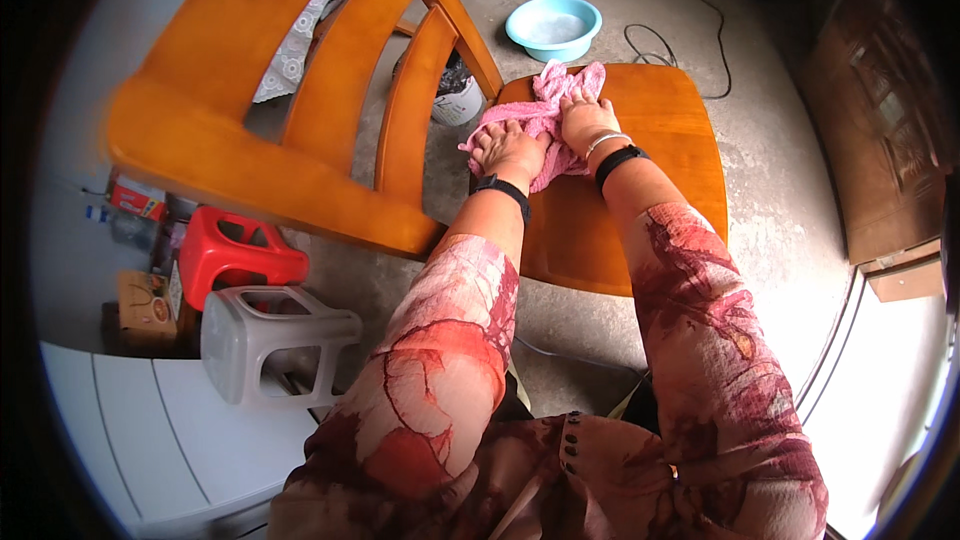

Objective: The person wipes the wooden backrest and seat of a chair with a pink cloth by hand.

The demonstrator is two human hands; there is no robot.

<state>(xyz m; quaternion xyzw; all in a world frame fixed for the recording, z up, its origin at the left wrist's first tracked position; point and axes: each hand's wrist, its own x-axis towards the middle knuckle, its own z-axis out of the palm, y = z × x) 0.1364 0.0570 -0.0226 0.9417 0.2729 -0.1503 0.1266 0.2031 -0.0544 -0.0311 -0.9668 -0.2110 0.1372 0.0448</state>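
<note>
A pink cloth [538, 120] lies bunched on the seat [660, 135] of a varnished wooden chair, close to the chair's slatted backrest [337, 67]. On the left part of the cloth rests my left hand [512, 151], palm down, fingers spread a little. My right hand [589, 122] presses on the cloth's right side, its fingertips on the fabric. Whether the fingers grip any folds is hard to tell. Both wrists wear black bands, and the right one also has a pale bangle.
Beyond the seat, a light blue basin [553, 28] stands on the concrete floor near a dark cable [720, 37]. A lined bin [457, 103] is behind the backrest. Red [240, 255] and grey [277, 341] plastic stools stand at left. A brown wooden panel [862, 135] is at right.
</note>
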